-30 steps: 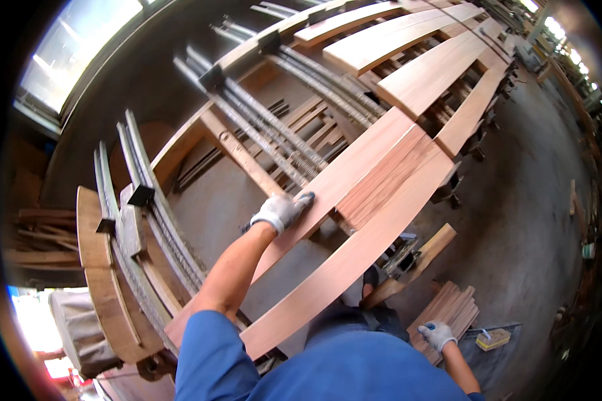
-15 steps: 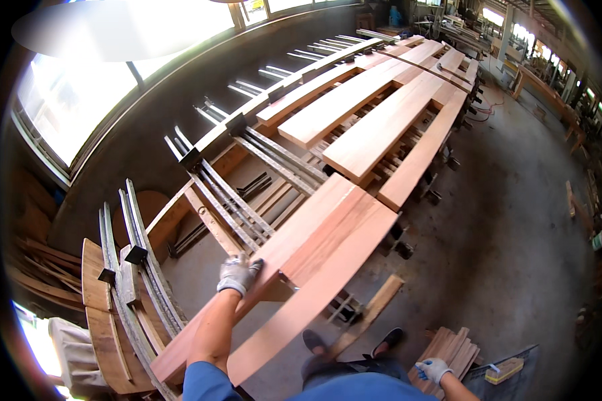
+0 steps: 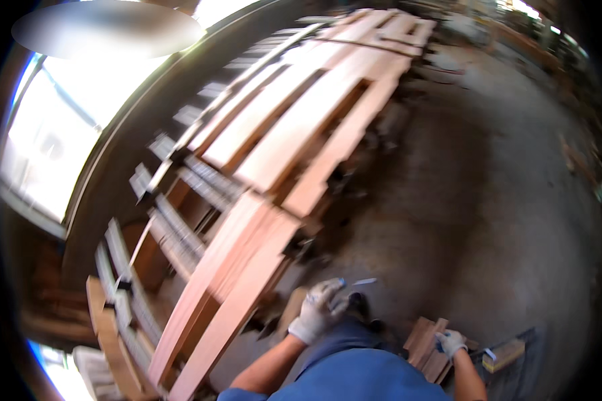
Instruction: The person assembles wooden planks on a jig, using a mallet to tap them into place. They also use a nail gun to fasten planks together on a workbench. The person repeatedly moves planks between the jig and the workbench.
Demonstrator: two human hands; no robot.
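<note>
A woodworking workshop, judging by the long planks, metal bars and wood strips.

left hand, right hand apart

A yellow-and-brown rectangular block lay near the far edge of a dark, flat sheet on the grey concrete floor. Toward the floor's far end ran a thin reddish cord (motion blur softened it), and loose brown timber pieces lay along the right edge. Beyond the left edge, a large bright window broke a dark grey wall.
</note>
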